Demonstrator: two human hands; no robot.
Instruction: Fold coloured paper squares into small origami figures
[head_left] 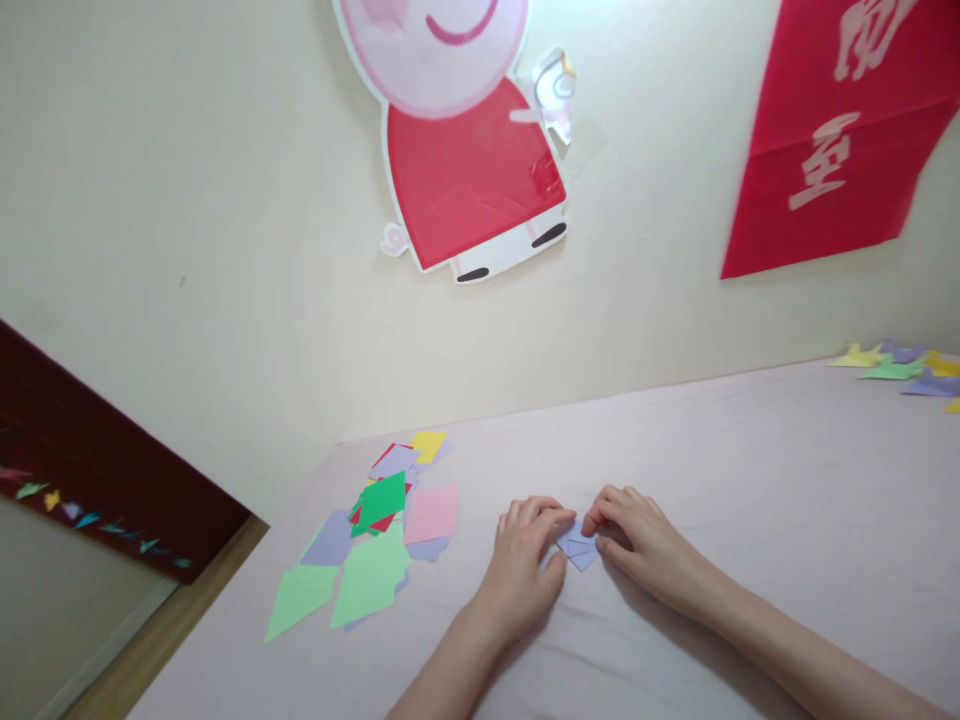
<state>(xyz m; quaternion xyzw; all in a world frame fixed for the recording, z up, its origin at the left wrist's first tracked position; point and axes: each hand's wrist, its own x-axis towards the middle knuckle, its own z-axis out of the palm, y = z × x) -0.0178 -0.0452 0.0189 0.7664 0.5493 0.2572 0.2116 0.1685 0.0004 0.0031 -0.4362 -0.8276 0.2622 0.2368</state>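
Observation:
A small piece of light purple origami paper (580,550) lies on the pale cloth, folded into a small pointed shape with crease lines and flaps showing. My left hand (529,550) is at its left side, fingers bent and thumb and forefinger on the paper's edge. From the right, my right hand (634,535) grips the opposite edge between curled fingers and thumb. Parts of the paper are hidden under the fingertips of both hands.
Loose coloured sheets lie to the left, among them a green sheet (382,502), a pink sheet (433,515) and a light green sheet (369,580). Folded paper figures (892,368) sit at the far right by the wall (247,200). The table's left edge drops to the floor.

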